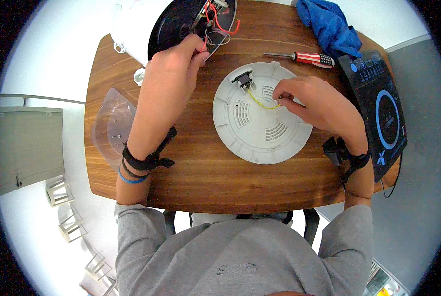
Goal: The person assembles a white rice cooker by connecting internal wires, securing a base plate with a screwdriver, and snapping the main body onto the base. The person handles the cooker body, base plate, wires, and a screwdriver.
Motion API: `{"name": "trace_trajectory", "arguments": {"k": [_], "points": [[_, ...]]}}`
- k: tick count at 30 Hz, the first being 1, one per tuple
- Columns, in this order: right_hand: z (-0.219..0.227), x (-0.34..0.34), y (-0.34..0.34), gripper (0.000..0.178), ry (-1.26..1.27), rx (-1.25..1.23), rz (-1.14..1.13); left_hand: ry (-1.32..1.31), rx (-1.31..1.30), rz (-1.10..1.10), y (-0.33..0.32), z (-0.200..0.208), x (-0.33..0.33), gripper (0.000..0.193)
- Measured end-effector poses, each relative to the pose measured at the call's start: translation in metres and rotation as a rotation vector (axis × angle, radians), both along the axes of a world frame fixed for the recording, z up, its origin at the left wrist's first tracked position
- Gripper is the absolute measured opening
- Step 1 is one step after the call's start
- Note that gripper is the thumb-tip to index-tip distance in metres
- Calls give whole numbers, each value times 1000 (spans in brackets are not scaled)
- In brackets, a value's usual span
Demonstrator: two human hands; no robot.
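Note:
A round white vented base cover lies on the table in front of me, with a black power socket mounted near its upper left edge. From the socket runs a yellow-green wire, its far end pinched in the fingertips of my right hand above the cover. My left hand reaches to the dark, open underside of a white appliance at the far left. Its thumb and fingers are pinched together beside red wires and a pale wire loop; what they grip is mostly hidden.
A screwdriver with a flag-patterned handle lies beyond the cover, near a crumpled blue cloth. A black induction cooktop rests along the right edge. On the left, a clear plastic tray holds several small screws.

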State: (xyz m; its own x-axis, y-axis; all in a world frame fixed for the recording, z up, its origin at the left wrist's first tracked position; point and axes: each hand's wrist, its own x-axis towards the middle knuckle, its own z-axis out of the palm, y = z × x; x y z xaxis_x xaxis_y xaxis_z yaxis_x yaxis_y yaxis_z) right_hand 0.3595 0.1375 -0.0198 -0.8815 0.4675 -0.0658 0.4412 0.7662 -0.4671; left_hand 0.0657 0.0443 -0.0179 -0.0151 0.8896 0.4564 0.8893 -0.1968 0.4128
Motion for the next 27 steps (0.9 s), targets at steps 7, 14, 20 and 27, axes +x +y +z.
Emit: {"name": "trace_trajectory", "arguments": {"k": [7,14,20,27], "points": [[-1,1,1,15,1,33,27,58,107,-73,6,-10,-3,9],[0,1,-1,15,-14,37,20,260,-129,25,1,-24,-16,7],[1,1,-1,15,-22,48,26,514,-202,45,-12,-31,-18,7],[-1,1,1,15,-25,58,38,397,-277,163,-14,-11,5,28]]}}
